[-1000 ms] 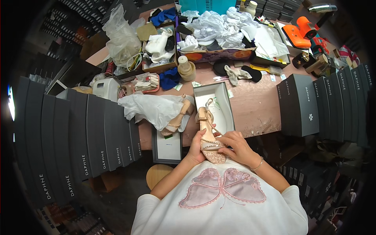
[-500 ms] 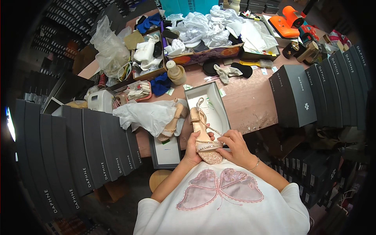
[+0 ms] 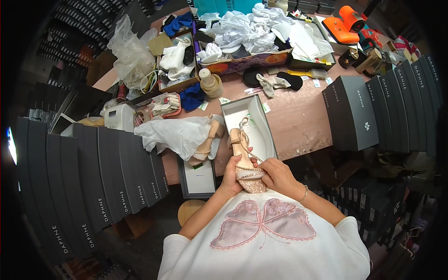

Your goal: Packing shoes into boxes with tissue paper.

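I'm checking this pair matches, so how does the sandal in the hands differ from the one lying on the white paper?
The held sandal is gripped by the left hand and right hand over the open box, sole towards the person; the other sandal lies untouched on the tissue paper. The held one points up the picture, the other slants rightward. Both are beige, strappy and heeled.

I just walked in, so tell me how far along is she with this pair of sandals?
Looks done: one sandal lies on white tissue, and the box sits open. In hand: the left hand and right hand hold the second sandal at its toe strap. Left: neither sandal is in the box, and its lid is off.
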The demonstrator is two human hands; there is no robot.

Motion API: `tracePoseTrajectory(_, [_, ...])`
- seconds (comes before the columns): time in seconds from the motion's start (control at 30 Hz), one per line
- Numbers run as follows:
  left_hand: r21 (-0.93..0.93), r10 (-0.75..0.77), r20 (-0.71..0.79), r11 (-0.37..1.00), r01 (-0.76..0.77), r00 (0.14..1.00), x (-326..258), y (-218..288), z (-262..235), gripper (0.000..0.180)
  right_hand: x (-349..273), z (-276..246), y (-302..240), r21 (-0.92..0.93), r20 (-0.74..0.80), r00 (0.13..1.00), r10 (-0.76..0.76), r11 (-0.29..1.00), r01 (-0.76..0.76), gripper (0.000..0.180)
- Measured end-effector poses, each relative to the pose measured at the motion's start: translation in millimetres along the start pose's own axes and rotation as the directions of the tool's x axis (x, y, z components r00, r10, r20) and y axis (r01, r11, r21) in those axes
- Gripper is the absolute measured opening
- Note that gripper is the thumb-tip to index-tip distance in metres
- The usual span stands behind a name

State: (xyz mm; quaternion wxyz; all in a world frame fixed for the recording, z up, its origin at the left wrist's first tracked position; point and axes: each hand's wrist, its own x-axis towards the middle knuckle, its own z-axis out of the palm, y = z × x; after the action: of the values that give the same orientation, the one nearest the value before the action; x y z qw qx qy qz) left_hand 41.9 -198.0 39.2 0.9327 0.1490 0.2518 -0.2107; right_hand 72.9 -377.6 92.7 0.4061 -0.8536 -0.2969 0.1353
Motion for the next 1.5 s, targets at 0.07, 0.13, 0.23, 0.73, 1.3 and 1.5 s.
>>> tracePoseTrajectory(0.07, [0.013,-0.022,0.016,1.000,0.021,1.000,-1,1,3,0.051,1,-9,1,0.099,0.102,0.993,0.055,0.993,-0.065,0.029])
tracePoseTrajectory(0.13, [0.028,-0.049,0.016,0.998,0.048,0.999,0,1,2,0.051,4,-20,5,0.217,0.228,0.967,0.110,0.963,-0.161,0.030])
tracePoseTrajectory(0.23, [0.056,-0.096,-0.001,0.994,0.096,0.995,5,-1,1,0.052,14,-30,20,0.373,0.382,0.921,0.075,0.899,-0.228,0.023])
tracePoseTrajectory(0.73, [0.093,-0.101,-0.060,0.990,0.106,0.993,-2,-4,10,0.047,31,4,-14,-0.044,0.199,0.915,-0.350,0.930,0.365,0.023])
tracePoseTrajectory(1.3, [-0.009,-0.016,-0.034,1.000,0.016,0.999,-2,-5,2,0.043,18,-13,-20,-0.019,0.122,0.979,-0.162,0.986,0.166,0.045])
tracePoseTrajectory(1.5, [0.038,-0.049,0.045,0.998,0.048,0.998,-2,-7,-4,0.051,11,-16,-2,0.196,0.276,0.957,-0.095,0.980,0.041,0.039])
